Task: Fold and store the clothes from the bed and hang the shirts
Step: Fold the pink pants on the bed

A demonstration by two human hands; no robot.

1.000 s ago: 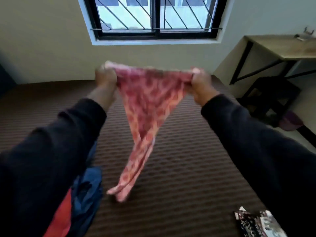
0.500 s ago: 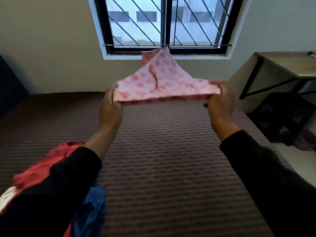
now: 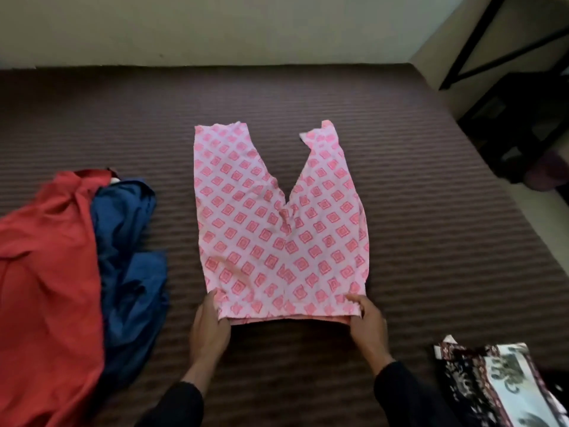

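Pink patterned shorts (image 3: pixel 274 229) lie flat in the middle of the brown striped bed (image 3: pixel 400 211), legs pointing toward the far wall. My left hand (image 3: pixel 209 328) pinches the waistband's near left corner. My right hand (image 3: pixel 368 323) pinches the near right corner. Both hands are low on the bed surface. A red garment (image 3: pixel 46 272) and a blue garment (image 3: pixel 129 260) lie crumpled in a heap at the left.
A dark and white patterned cloth (image 3: pixel 492 386) lies at the bed's near right corner. A black-framed desk (image 3: pixel 480 50) and a dark stool (image 3: pixel 523 118) stand past the bed's right edge. A plain wall runs along the far side.
The shorts, held up in the air and flicked outward before, now lie spread flat on the bed. Both hands came down with them, and the view tilted down from the window.
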